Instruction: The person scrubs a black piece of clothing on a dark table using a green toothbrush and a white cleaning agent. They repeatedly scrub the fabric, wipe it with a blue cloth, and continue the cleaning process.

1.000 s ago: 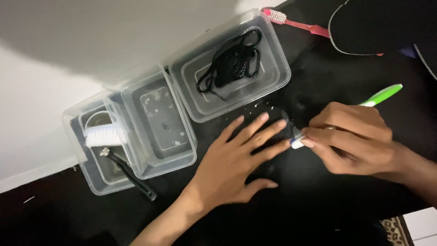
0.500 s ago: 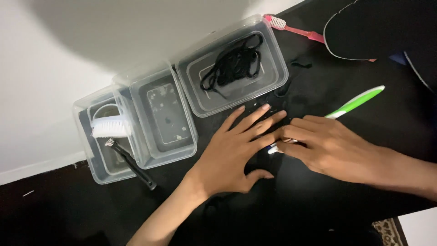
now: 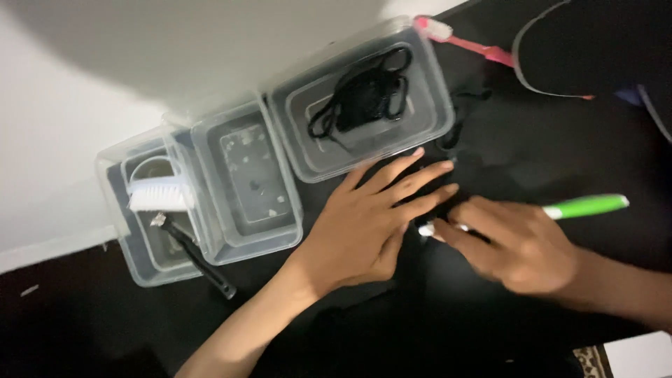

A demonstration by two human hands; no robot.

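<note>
The left hand (image 3: 367,224) lay flat and released, palm down, fingers spread, pressing on a dark item (image 3: 476,178) that could hardly be told from the black counter (image 3: 105,322) beneath it. What that item was could not be made out. The right hand (image 3: 521,245) was clenched around a green-handled toothbrush (image 3: 584,206), whose white head end showed just beside the left hand's fingertips, while the green handle stuck out past the knuckles toward the counter's right edge. The right hand was blurred.

Three clear plastic containers stood in a row along the counter's far edge, against a pale wall. The nearest container (image 3: 364,98), just beyond the left hand's fingers, held a tangle of black cord (image 3: 364,94). The middle container (image 3: 245,182) held only small specks. The outermost container (image 3: 140,210), toward the left edge, held a white brush (image 3: 161,196); a black tool (image 3: 196,255) leaned over its rim with its far end resting on the counter.

A pink toothbrush (image 3: 462,38) lay at the far edge, beside the corner of the cord container. A dark rounded object with a pale rim (image 3: 581,49) sat in the far right corner.
</note>
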